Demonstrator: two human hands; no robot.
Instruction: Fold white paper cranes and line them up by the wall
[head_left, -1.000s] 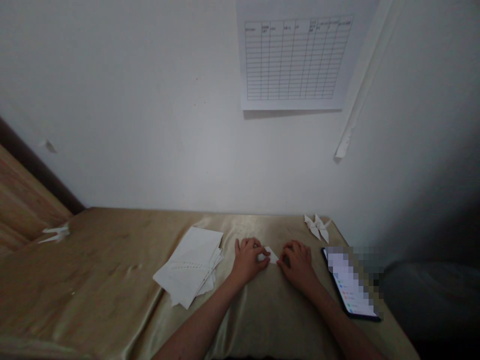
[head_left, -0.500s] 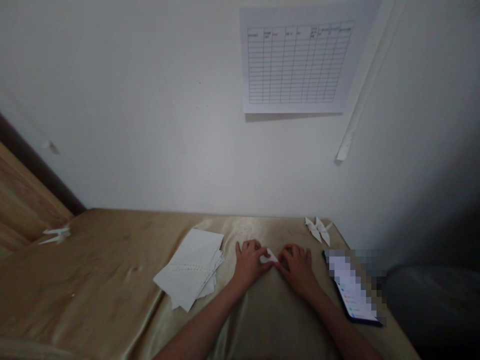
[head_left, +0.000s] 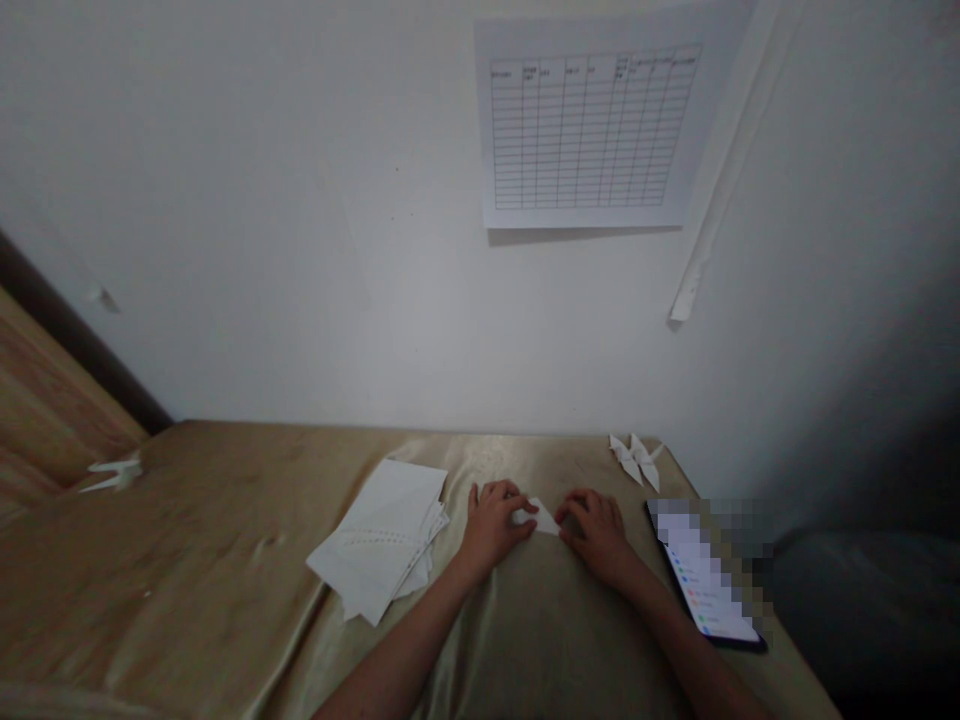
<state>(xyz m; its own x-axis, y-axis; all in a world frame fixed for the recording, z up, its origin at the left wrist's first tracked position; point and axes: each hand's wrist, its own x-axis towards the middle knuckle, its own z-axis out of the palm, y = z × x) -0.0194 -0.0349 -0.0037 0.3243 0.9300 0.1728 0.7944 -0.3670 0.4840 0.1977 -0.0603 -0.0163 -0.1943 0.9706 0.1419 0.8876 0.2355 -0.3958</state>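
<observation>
Between my hands lies a small folded white paper [head_left: 544,517], its pointed end toward my right hand. My left hand [head_left: 495,525] grips its left part with the fingers curled over it. My right hand [head_left: 592,528] sits against its right tip, fingers curled. Left of my left hand lies a loose stack of white paper sheets [head_left: 379,540], not touched. Beyond my right hand stands a white origami crane [head_left: 636,458].
A gold satin cloth [head_left: 225,540] covers the table. A second paper crane [head_left: 112,474] lies at its far left edge. A phone [head_left: 705,578] with a pixelated screen lies at the right. A printed grid chart [head_left: 589,130] hangs on the wall.
My hands have eased slightly apart, and more of the folded paper shows between them. The paper stack and cranes stay in place.
</observation>
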